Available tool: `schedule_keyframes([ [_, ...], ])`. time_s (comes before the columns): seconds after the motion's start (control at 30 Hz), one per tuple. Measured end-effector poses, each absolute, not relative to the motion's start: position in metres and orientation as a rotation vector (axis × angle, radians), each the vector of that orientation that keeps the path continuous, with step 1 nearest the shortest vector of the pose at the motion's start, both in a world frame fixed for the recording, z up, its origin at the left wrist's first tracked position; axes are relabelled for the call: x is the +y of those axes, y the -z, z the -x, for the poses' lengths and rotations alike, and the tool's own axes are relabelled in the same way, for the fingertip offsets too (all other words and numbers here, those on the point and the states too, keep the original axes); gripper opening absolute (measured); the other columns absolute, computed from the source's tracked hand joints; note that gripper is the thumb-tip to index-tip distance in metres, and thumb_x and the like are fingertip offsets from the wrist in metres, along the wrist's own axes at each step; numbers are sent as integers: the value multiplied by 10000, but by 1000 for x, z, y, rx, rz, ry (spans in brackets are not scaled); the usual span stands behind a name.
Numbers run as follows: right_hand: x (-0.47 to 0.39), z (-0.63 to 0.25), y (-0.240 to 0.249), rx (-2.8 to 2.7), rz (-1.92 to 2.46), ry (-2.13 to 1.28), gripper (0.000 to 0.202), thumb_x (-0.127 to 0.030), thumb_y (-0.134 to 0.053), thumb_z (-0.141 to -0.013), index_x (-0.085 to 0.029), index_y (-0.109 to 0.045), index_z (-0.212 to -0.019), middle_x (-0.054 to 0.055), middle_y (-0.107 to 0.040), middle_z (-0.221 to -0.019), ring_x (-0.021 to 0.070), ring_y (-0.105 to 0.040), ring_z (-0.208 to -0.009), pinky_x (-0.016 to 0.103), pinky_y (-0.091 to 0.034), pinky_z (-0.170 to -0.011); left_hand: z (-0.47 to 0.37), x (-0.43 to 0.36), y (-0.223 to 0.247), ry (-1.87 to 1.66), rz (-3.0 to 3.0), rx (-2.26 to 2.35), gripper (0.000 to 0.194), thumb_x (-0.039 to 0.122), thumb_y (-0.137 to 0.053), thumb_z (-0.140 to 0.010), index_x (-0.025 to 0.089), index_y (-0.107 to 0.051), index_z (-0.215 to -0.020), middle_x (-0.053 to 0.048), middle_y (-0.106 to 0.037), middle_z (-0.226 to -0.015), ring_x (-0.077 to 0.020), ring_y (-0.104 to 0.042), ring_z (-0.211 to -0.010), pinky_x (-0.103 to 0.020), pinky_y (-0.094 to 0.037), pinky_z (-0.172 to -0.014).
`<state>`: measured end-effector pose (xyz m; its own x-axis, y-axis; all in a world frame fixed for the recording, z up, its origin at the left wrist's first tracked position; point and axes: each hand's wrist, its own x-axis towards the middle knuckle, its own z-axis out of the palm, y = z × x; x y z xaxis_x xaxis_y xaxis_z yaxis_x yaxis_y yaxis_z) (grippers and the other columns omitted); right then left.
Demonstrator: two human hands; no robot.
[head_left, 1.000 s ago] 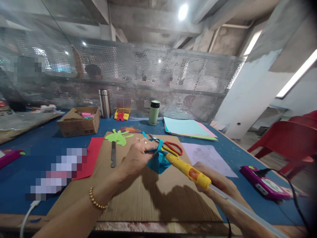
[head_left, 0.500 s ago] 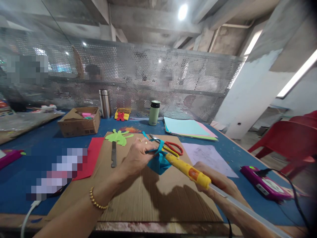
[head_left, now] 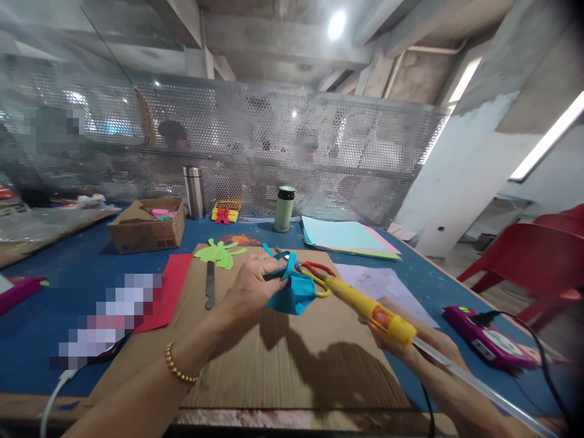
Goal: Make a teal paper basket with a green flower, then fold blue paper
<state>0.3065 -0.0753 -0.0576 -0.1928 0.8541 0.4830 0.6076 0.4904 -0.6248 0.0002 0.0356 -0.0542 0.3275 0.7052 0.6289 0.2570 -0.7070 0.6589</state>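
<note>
My left hand (head_left: 253, 283) is closed on a folded blue paper piece (head_left: 292, 295), which it holds above the cardboard sheet (head_left: 255, 365). My right hand (head_left: 392, 325) grips a yellow hot glue gun (head_left: 371, 310) with a long clear glue stick (head_left: 474, 380) out of its back end. The gun's nozzle points left, a little apart from the blue paper. Behind the paper lies a pair of scissors with red and yellow handles (head_left: 319, 267), partly hidden. Green cut-paper shapes (head_left: 219, 252) and a flat metal blade (head_left: 210, 285) rest on the cardboard to the left.
Farther back stand a cardboard box (head_left: 148, 228), a steel flask (head_left: 194, 193) and a green tumbler (head_left: 285, 210). Coloured sheets (head_left: 342, 234) are stacked back right, near a lilac sheet (head_left: 387, 292). Red paper (head_left: 168, 292) lies left; a purple power strip (head_left: 488, 340) sits right.
My right hand has drawn the glue gun rightward, and its nozzle has come away from the blue paper. In my left hand the blue paper has tilted and shifted slightly.
</note>
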Motion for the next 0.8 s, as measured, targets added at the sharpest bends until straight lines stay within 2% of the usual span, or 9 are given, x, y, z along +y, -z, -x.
schedule_keyframes([
  [0.13,-66,-345,62,-1795,1368,-157,409,-563,-629,-896,-259,-721,-1152,78,-726,-1139,276,-693,-981,322,-581,-788,1,34,53,-1338,-2091,811,346,307,-648,-889,197,-557,-574,15,-515,-602,-169,-456,-669,-335,-350,-695],
  [0.23,-54,-378,71,-1850,1526,-21,476,-621,-524,-928,-229,-728,-1104,109,-720,-1070,280,-699,-936,365,-577,-789,0,34,52,-1327,-2053,762,349,357,-655,-896,192,-598,-594,9,-526,-608,-169,-464,-679,-327,-353,-685],
  [0.3,-47,-397,83,-1864,1700,122,552,-677,-487,-917,-201,-737,-1041,112,-704,-947,277,-699,-814,389,-567,-713,0,33,50,-1313,-2009,715,349,405,-668,-892,184,-647,-622,1,-549,-623,-169,-477,-690,-321,-366,-685],
  [0.43,-43,-411,101,-1938,1977,429,565,-673,-444,-928,-199,-742,-1001,118,-685,-897,294,-698,-745,388,-527,-594,-3,29,46,-1276,-1805,648,345,453,-788,-782,164,-690,-622,-4,-589,-640,-152,-501,-674,-295,-408,-663],
  [0.5,-44,-399,96,-1988,2014,640,537,-645,-468,-928,-186,-742,-982,162,-700,-961,337,-690,-791,427,-529,-615,-4,26,45,-1210,-1634,622,345,470,-849,-703,156,-720,-647,-8,-627,-657,-146,-529,-655,-280,-439,-639],
  [0.57,-45,-372,81,-1993,1912,797,522,-604,-504,-934,-163,-728,-1101,215,-693,-1152,388,-669,-922,510,-542,-728,-6,21,44,-1125,-1457,616,365,487,-887,-638,153,-758,-709,-17,-671,-680,-151,-572,-644,-272,-473,-618],
  [0.63,-45,-334,62,-2057,1646,645,472,-519,-522,-969,-168,-683,-1241,209,-675,-1247,372,-644,-1063,528,-534,-880,-7,17,43,-1068,-1330,647,391,486,-905,-606,151,-786,-770,-27,-702,-695,-159,-610,-640,-269,-498,-604],
  [0.7,-44,-295,46,-2151,1383,265,479,-469,-553,-986,-224,-583,-1397,158,-650,-1328,307,-623,-1166,469,-521,-978,-8,13,42,-1050,-1272,681,387,452,-921,-589,148,-799,-795,-32,-720,-697,-158,-628,-634,-264,-513,-606],
  [0.8,-40,-249,33,-2200,1145,-258,619,-512,-646,-937,-259,-499,-1483,118,-646,-1340,242,-643,-1084,373,-555,-908,-10,11,43,-1061,-1241,682,355,404,-934,-577,147,-806,-786,-30,-731,-684,-144,-627,-622,-250,-520,-621],
])
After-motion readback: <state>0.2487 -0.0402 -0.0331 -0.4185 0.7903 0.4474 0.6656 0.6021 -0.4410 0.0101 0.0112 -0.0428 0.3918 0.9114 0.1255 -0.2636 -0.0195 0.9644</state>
